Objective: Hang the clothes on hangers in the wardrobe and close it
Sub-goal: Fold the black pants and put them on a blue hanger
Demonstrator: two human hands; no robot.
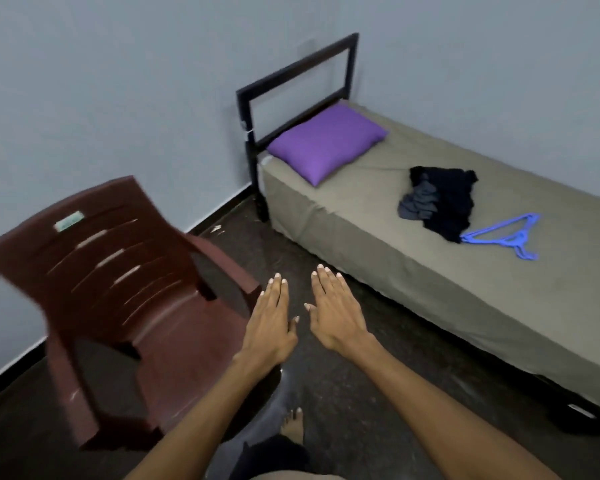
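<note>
Grey-blue walls, dark floor, khaki bed [430,271] bearing clothes [444,202] and hangers [503,233], both hands [271,327] flat, empty

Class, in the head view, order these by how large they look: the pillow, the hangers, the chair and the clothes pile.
1. chair, though nearness inflates it
2. pillow
3. clothes
4. hangers

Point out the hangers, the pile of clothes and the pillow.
hangers [499,233]: head view, on the blue bottom bar.
pile of clothes [447,199]: head view, middle of the dark fabric.
pillow [326,142]: head view, centre of the purple cover.
</note>
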